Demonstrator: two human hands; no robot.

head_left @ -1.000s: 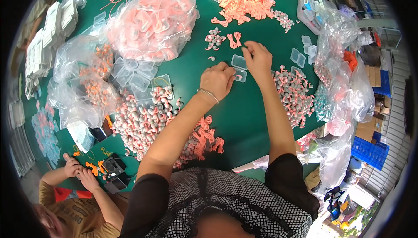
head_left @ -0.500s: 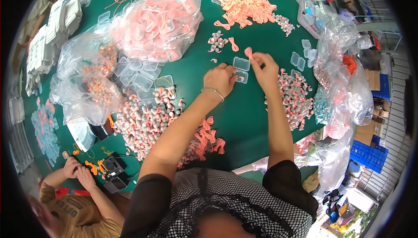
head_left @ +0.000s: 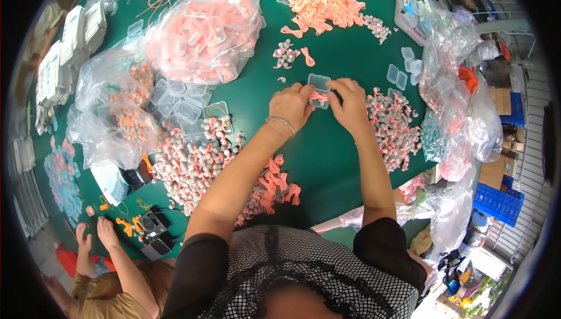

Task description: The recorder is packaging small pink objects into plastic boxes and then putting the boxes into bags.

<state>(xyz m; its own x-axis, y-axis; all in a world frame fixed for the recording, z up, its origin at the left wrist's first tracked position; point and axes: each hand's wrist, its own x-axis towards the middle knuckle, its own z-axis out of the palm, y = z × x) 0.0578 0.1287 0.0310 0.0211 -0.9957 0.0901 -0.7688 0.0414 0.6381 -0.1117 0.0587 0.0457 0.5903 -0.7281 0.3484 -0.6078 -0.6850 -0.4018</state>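
A small clear plastic box (head_left: 319, 81) stands with its lid open on the green table in front of me. A folded bundle of pink cord (head_left: 318, 96) lies in its near half. My left hand (head_left: 289, 106) grips the box's left side with closed fingers. From the right, my right hand (head_left: 349, 106) has its bent fingertips at the box's edge beside the cord; part of the box is hidden by the fingers. Just beyond are a small group of grey-and-pink curled pieces (head_left: 286, 54) and a loose pink cord bundle (head_left: 308, 56).
Heaps of grey-and-pink pieces (head_left: 392, 131) lie right and left of my arms. Orange-pink cord bundles (head_left: 324, 6) are piled at the back, beside a large bag of filled boxes (head_left: 204, 35). Empty boxes (head_left: 397, 77) sit at right. A co-worker's hands (head_left: 107, 232) are at lower left.
My right hand has come down with the pink cord bundle, which now lies in the box. Both hands are at the box. The co-worker's hands have moved apart, leaving a small pinkish object on the table.
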